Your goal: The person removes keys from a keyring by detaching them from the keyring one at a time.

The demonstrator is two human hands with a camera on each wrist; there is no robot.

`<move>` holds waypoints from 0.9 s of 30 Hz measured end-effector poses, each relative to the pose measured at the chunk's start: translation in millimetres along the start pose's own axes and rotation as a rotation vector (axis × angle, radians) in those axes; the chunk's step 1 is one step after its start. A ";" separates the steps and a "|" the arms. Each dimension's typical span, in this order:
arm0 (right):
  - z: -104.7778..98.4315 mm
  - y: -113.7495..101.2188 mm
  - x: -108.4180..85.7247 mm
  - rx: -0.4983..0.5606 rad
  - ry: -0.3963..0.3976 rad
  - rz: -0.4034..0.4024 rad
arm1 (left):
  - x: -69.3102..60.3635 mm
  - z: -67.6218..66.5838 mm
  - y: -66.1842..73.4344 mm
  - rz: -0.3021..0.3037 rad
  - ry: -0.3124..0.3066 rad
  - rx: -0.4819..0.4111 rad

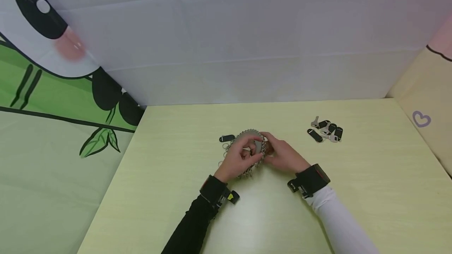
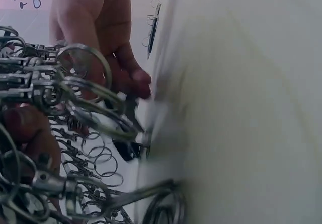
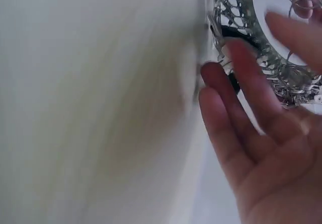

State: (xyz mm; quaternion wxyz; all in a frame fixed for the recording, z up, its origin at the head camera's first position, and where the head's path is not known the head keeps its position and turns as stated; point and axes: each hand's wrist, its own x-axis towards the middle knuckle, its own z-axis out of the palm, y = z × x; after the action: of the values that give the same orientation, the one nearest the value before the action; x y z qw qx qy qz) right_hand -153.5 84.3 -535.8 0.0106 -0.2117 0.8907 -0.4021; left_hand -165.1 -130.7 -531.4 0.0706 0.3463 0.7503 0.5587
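A round metal hoop [image 1: 251, 131] is hung thickly with split rings [image 2: 103, 105] on swivel clasps and stands between both hands. My left hand [image 1: 237, 156] curls its fingers round the near left side of it, among the rings. My right hand [image 3: 266, 143] is at the right side, its fingers fairly straight and slightly spread, the fingertips beside the hoop's edge. A black tag [image 2: 126, 149] with a metal piece hangs close to the right fingertips. Whether those fingers touch it is hard to tell, since rings cover part of the contact.
A black tag [image 1: 227, 138] lies left of the hoop on the pale wooden table [image 1: 176, 207]. To the right is a small pile of black tags and silver keys [image 1: 326, 129]. A printed cloth [image 1: 247, 50] rises behind the table's far edge.
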 end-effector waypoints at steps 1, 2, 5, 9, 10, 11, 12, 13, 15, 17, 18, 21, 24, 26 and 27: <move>0.0 0.8 0.1 -0.008 0.024 0.008 | -0.2 0.5 -0.3 -0.002 -0.004 0.009; -0.2 1.8 0.0 -0.022 0.051 0.015 | -0.3 1.0 -0.4 -0.004 -0.009 0.020; -2.4 4.5 -0.3 -0.041 0.124 0.041 | -1.0 2.4 -0.3 -0.008 -0.017 0.060; -9.0 6.9 -2.1 0.004 0.150 0.071 | -1.4 2.3 1.3 -0.010 -0.009 0.115; -10.9 7.5 -2.6 0.022 0.147 0.082 | -1.5 1.8 1.4 -0.015 -0.004 0.131; -12.5 8.4 -2.8 0.030 0.144 0.087 | -1.5 1.0 1.5 -0.022 0.000 0.144; -14.0 9.2 -2.9 0.034 0.142 0.093 | -1.5 0.1 1.3 -0.028 0.005 0.165; -15.4 9.7 -3.1 0.048 0.138 0.101 | -1.6 -1.1 0.7 -0.037 0.010 0.193; -17.7 10.7 -3.3 0.072 0.131 0.109 | -1.9 -3.6 0.0 -0.059 0.010 0.253; -19.6 11.3 -4.0 0.092 0.130 0.113 | -2.3 -6.5 -0.9 -0.077 0.003 0.318; -20.8 11.8 -4.4 0.105 0.131 0.122 | -2.4 -8.0 -1.4 -0.082 -0.003 0.361; -24.4 13.5 -5.7 0.107 0.133 0.144 | -2.9 -12.6 -3.3 -0.100 -0.029 0.467; -28.5 15.2 -6.8 0.117 0.098 0.161 | -2.9 -16.5 -4.8 -0.103 -0.057 0.578; -30.6 15.6 -7.1 0.134 0.045 0.148 | -3.4 -18.8 -4.5 -0.109 -0.081 0.658; -31.3 15.9 -7.1 0.154 0.012 0.139 | -3.7 -19.7 -3.7 -0.111 -0.089 0.700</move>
State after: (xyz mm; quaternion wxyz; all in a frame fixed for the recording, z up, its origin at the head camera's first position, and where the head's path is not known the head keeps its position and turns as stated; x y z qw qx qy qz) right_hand -158.8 118.6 -527.1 0.0492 -0.1455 0.8697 -0.4691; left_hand -173.7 -148.9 -528.5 0.0108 0.3322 0.9101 0.2473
